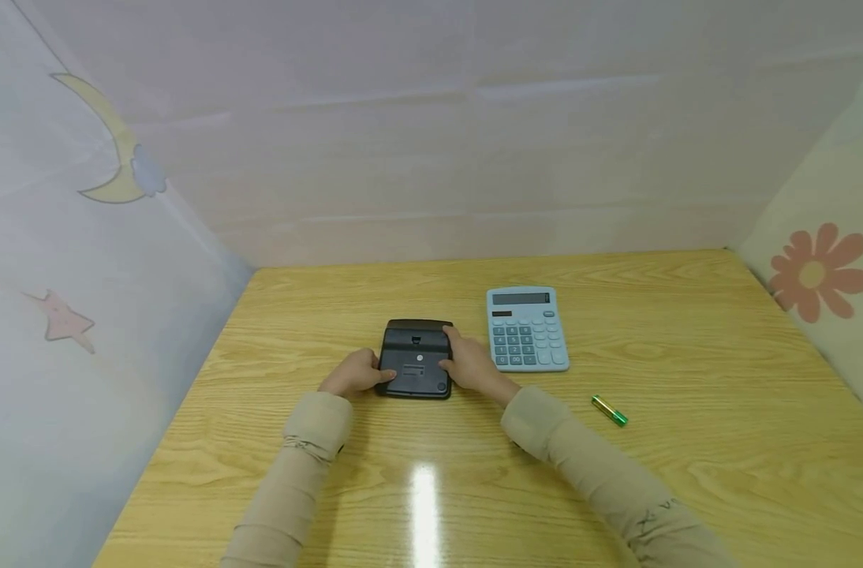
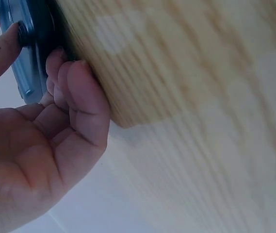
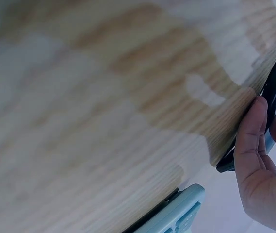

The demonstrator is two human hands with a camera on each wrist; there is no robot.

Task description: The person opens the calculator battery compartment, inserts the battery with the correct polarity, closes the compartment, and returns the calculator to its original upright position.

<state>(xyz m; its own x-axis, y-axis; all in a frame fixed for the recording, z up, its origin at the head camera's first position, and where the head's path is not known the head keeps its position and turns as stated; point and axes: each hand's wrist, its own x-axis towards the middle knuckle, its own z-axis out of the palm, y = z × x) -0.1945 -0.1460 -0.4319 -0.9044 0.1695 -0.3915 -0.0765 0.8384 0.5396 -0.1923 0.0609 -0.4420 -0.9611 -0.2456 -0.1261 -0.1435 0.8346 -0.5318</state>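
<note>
A black calculator (image 1: 415, 360) is turned back side up over the wooden table, showing its battery cover, a small round sticker and a round foot. My left hand (image 1: 358, 372) grips its left edge, thumb on the back. In the left wrist view, the fingers (image 2: 84, 92) curl under that edge, close to the tabletop. From the other side, my right hand (image 1: 472, 364) pinches the right edge, with the thumb over the back and fingers (image 3: 250, 128) beneath. The calculator's keys and screen are hidden.
A light blue calculator (image 1: 527, 330) lies face up to the right of my right hand. Nearer and further right is a small green-and-gold cylinder (image 1: 609, 410). Printed cloth walls (image 1: 431, 173) border the wooden table (image 1: 261, 331) at the back and sides.
</note>
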